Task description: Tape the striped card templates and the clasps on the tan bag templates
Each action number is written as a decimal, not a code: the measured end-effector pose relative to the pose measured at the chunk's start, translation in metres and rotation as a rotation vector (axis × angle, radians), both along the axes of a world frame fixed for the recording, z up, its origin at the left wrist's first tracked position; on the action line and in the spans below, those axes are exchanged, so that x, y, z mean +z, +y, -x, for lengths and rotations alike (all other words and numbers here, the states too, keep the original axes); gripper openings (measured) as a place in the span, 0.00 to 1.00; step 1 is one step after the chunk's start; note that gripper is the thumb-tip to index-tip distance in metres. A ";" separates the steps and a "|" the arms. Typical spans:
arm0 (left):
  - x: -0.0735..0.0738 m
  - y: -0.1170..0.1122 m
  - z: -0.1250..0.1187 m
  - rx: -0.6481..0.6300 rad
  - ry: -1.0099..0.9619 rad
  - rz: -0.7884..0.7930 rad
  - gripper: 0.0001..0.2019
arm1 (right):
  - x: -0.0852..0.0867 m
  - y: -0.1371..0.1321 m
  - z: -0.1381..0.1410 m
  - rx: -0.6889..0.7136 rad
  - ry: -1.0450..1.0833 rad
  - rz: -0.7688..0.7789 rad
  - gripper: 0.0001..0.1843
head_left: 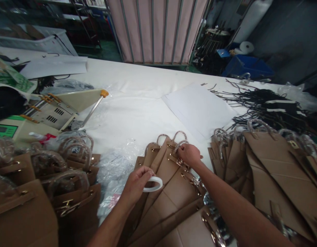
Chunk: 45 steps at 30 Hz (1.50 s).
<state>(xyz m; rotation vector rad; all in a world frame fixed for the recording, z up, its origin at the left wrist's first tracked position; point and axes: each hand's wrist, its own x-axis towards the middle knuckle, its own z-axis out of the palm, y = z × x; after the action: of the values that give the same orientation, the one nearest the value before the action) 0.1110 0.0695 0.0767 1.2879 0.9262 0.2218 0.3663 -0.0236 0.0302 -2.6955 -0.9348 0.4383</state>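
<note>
A roll of white tape (160, 185) hangs from the pinched fingers of my left hand (138, 182), over a stack of flat brown handbags (165, 183). Up at the top edge of that stack, my right hand (189, 154) is closed on a plastic-wrapped bag handle (179, 144), close to the gold-coloured fittings. The fingertips of my right hand are partly hidden. Other wrapped handles stick up just beyond it. The bags lie overlapping and fanned out, with straps and metal rings at their tops.
More brown bags stand at the left (22, 212) and lie piled at the right (279, 161). Clear plastic bags (117, 164) lie beside the stack. Beyond are a sealing machine (55, 113), white paper sheets (199, 106) and black cords (266, 106) on the white table (127, 113).
</note>
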 end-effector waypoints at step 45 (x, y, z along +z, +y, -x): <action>0.036 -0.173 0.079 -0.245 -0.005 -0.208 0.18 | 0.084 -0.175 0.195 -0.162 1.054 -0.535 0.26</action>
<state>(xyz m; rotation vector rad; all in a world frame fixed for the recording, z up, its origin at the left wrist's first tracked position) 0.0320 -0.1037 0.1124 1.5791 0.7462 0.1314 0.1713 -0.1984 0.1141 -1.6470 -0.4086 1.1890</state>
